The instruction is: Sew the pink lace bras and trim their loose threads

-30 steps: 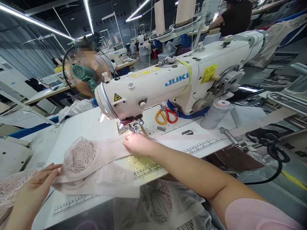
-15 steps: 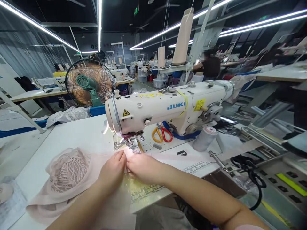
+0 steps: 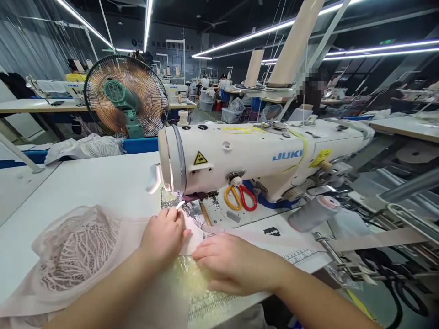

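My left hand [image 3: 163, 236] is closed on pale pink fabric [image 3: 192, 240] just in front of the sewing machine's needle area. A short white piece [image 3: 179, 205] shows by its fingertips; I cannot make out what it is. To the right, my right hand [image 3: 236, 262] has its fingers loosely stretched, the tips touching the fabric's edge. The fabric belongs to a garment with a lacy cup [image 3: 80, 256], spread at the left. A pale pink tape [image 3: 281, 240] runs rightward from the needle area. The white sewing machine [image 3: 212, 157] hides part of the stitching place.
Scissors with yellow and red handles [image 3: 241, 198] lie under the machine arm. A grey thread cone [image 3: 313, 214] and a dark blade [image 3: 272, 231] are at the right. A fan [image 3: 126, 98] stands behind the white table [image 3: 99, 183]. Several thread cones rise behind the machine.
My hands, close together before, are apart: the right has moved right and down, its fingers loosened. The view has shifted closer to the machine.
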Motion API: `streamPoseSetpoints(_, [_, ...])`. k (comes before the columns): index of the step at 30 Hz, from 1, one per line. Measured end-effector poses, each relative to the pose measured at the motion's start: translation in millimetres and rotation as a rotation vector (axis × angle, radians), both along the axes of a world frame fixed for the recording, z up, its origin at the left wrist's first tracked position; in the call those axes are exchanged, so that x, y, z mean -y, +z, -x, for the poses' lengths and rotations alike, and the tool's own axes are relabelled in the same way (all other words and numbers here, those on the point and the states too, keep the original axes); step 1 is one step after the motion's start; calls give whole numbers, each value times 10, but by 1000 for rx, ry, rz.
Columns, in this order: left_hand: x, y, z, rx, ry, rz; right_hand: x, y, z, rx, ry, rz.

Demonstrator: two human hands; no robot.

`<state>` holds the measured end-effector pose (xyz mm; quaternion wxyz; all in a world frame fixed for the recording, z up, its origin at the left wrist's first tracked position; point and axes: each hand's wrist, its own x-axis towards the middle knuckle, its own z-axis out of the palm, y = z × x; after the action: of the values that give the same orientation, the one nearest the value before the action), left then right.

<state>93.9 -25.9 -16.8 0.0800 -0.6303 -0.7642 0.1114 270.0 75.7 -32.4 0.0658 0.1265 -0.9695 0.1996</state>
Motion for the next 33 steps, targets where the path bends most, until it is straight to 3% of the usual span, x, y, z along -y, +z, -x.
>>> streamPoseSetpoints(6, [-9, -4, 51, 27, 11, 59, -22, 25, -31, 26, 36, 20])
streamPoseSetpoints(13, [-21, -45, 82, 47, -8, 13, -43, 2, -45, 50, 41, -1])
streamPoseSetpoints(23, [-29, -1, 99, 45, -8, 70, -55, -26, -6, 35, 77, 2])
streamPoseSetpoints(33, [-7, -57, 216, -15, -48, -10, -79, -23, 54, 1, 101, -184])
